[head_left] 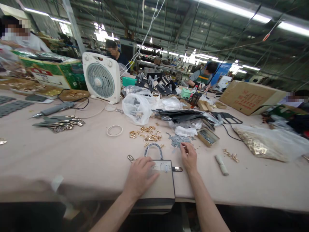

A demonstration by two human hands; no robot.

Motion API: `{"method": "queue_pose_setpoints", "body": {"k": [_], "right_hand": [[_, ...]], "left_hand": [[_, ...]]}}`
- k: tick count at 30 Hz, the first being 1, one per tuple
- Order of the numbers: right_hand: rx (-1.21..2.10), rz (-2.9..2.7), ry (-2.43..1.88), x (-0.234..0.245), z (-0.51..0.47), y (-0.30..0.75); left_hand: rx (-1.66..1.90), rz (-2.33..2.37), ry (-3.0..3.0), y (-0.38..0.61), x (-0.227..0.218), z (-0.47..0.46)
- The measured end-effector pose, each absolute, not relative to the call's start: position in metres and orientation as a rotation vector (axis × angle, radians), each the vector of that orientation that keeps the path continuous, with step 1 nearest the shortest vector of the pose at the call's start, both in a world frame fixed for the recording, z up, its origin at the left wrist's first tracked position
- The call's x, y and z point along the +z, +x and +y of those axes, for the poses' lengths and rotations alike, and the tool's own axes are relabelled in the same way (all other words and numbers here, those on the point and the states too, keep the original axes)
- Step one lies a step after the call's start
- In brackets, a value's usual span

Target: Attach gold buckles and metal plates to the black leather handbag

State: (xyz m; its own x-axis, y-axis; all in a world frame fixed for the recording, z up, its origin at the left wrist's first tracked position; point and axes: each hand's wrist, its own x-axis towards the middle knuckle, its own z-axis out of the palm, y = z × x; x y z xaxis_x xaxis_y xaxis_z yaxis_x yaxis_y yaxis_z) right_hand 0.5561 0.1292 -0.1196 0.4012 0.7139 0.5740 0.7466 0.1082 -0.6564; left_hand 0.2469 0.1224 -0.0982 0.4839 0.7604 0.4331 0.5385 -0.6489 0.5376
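A small beige handbag (162, 188) with a dark base lies flat at the table's near edge, its handle (153, 149) arched away from me. My left hand (139, 175) rests flat on the bag's front, fingers spread beside its white clasp panel (162, 166). My right hand (189, 157) reaches past the bag's right corner, its fingertips pinched on something small next to a heap of grey metal parts (177, 140). Gold metal fittings (146, 133) lie scattered just beyond the handle.
A white box fan (101, 77) stands at the back left, crumpled plastic bags (137, 108) beside it. A small open box (208, 136), a white ring (114, 130), a large bag of gold hardware (270, 143), a cardboard carton (249, 96) and a handheld tool (54, 109) lie around. Other people work farther off.
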Motion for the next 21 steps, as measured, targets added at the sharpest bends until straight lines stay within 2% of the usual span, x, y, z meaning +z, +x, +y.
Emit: {"method": "queue_pose_setpoints", "body": {"k": [5,12,21], "right_hand": [[-0.094,-1.29,-1.671,-0.12,0.154,0.572],[-0.097,-1.83,-1.903,-0.124,0.163,0.566],[0.067,-2.055,-1.622,-0.121,0.122,0.555]], "left_hand": [[0.963,1.091,2.42,0.247,-0.099,0.123],[1.006,1.055,2.467,0.248,-0.104,0.126],[1.008,1.058,2.458,0.247,-0.101,0.126]]}}
